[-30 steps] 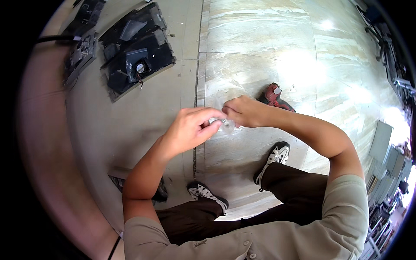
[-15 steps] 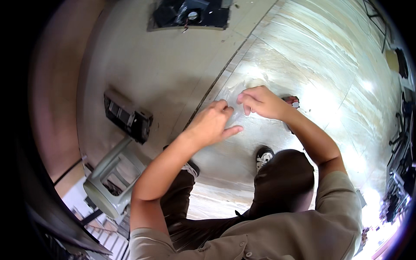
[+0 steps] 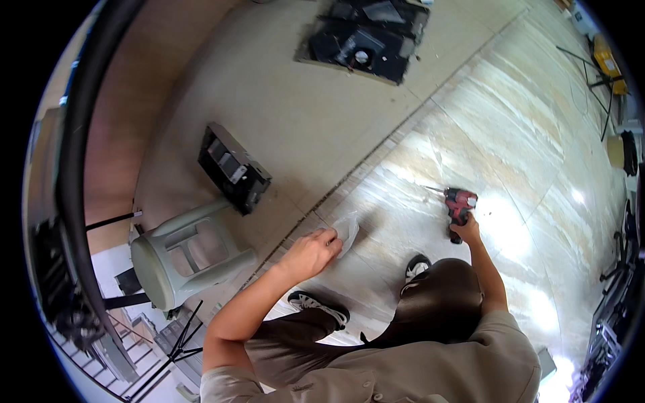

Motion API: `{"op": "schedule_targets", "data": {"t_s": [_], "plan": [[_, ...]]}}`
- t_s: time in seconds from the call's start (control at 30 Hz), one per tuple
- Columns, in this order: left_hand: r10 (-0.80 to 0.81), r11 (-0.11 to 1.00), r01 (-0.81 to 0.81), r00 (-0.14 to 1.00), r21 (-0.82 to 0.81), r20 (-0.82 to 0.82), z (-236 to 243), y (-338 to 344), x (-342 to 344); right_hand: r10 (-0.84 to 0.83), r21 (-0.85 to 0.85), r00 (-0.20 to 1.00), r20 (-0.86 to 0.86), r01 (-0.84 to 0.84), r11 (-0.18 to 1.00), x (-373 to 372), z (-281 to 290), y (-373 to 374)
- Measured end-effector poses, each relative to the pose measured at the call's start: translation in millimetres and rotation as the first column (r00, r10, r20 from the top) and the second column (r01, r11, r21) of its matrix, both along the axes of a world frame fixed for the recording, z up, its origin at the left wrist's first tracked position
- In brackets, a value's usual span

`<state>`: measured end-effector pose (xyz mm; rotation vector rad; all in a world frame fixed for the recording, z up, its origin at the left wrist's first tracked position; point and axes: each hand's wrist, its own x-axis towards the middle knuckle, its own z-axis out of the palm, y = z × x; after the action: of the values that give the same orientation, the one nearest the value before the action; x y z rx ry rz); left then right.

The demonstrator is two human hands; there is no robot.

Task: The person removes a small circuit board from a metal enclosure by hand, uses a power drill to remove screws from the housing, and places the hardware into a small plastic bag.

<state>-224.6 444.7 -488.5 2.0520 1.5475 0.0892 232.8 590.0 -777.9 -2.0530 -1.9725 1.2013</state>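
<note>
My left hand (image 3: pixel 310 254) is closed on a clear plastic bag (image 3: pixel 347 232), which sticks out past the fingertips above the tiled floor. Off to the right, my right hand (image 3: pixel 467 230) wraps round the handle of a red and black cordless drill (image 3: pixel 459 199). A long thin bit on the drill points left. Whether the drill still rests on the floor or is lifted, I cannot tell.
A black box-like part (image 3: pixel 235 171) sits on the floor at left, beside a tipped-over pale plastic stool (image 3: pixel 191 252). Black panels (image 3: pixel 359 43) lie at the far side. Tripod legs (image 3: pixel 601 91) stand far right, and dark gear (image 3: pixel 615 289) lines the right edge.
My right hand has left the spot near my left hand and moved right, taking hold of the drill. My left hand has closed on the plastic bag. The view has shifted.
</note>
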Motion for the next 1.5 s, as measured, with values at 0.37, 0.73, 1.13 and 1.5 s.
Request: {"op": "schedule_targets", "data": {"t_s": [0.37,0.73,1.13,1.5], "plan": [[-0.158,0.907,0.128,0.987,0.402,0.042,168.6,-42.6,-44.1,-0.389,-0.229,0.499,-0.774,0.352,0.907,-85.1,177.9,11.7],[-0.213,0.711,0.131,0.976,0.691,0.035,288.4,-107.5,-91.3,0.519,0.542,0.173,-0.837,0.393,0.743,-187.1,552.0,-86.6],[0.058,0.563,0.116,0.982,0.818,-0.18,355.0,-148.8,-124.1,0.774,0.905,0.608,-0.177,-0.209,0.372,-350.1,548.5,-133.9],[0.109,0.607,0.091,0.974,0.789,-0.197,353.9,-131.3,-128.8,0.754,0.779,0.518,-0.404,-0.237,0.58,-389.4,521.7,-139.8]]}}
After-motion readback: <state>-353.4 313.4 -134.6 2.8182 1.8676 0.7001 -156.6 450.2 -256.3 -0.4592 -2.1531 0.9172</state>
